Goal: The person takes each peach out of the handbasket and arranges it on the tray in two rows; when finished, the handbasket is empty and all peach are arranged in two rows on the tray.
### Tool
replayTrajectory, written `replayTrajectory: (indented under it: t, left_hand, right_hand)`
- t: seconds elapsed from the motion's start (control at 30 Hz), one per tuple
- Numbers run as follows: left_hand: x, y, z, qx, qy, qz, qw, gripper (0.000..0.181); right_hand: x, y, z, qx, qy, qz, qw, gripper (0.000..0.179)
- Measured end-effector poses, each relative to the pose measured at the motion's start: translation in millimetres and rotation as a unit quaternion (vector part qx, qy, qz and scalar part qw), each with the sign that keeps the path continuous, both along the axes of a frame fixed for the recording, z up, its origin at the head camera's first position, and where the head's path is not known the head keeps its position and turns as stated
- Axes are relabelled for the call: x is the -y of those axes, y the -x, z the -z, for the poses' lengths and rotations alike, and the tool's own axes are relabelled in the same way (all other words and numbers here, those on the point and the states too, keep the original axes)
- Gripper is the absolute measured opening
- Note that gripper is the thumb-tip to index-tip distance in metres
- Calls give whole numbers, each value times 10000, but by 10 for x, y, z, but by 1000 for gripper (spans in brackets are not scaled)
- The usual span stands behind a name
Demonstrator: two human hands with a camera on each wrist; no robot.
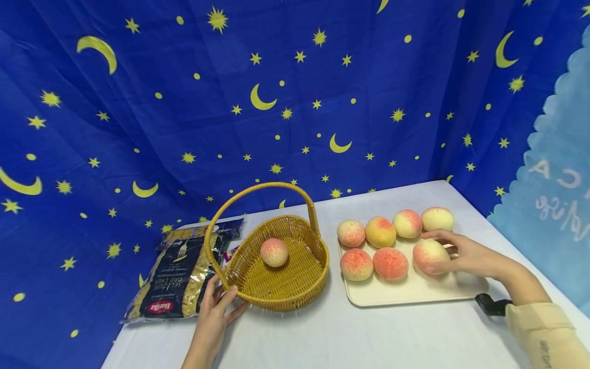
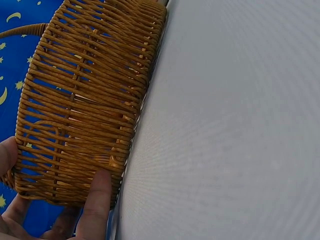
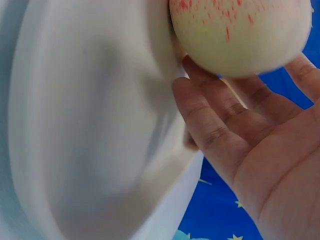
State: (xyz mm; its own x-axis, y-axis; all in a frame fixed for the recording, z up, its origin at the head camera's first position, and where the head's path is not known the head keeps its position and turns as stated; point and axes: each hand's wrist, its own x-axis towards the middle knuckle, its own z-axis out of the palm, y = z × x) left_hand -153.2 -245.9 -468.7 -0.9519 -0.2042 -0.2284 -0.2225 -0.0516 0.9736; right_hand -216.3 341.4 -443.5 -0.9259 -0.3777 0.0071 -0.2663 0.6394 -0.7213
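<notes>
A yellow-brown wicker basket with an arched handle stands mid-table, one peach inside it. My left hand holds the basket's near left side, thumb at the rim. In the left wrist view one finger lies against the woven outer wall. On the right, my right hand grips a pale peach with a red blush, at the front right of the peaches on a cream tray. Fingers curve beneath this peach in the right wrist view; whether it touches the tray is unclear.
Several more peaches sit in two rows on the tray. Pasta bags lie left of the basket. A black object is by the right wrist. A blue star-and-moon curtain hangs behind the white table.
</notes>
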Motion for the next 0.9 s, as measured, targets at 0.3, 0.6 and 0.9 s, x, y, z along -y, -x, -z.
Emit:
replayTrajectory:
  t: [0.3, 0.6, 0.9]
  left_hand:
    - [6, 3, 2, -15, -48, -34, 10000, 70]
    - [10, -3, 24, -54, -65, -46, 10000, 69]
    - [6, -3, 19, -63, -147, -28, 9999, 69]
  right_hand:
    - [-17, -8, 8, 423, 122, -60, 9990, 74]
    - [54, 10, 12, 318, 36, -63, 9995, 72]
    - [43, 38, 24, -62, -18, -100, 9999, 75]
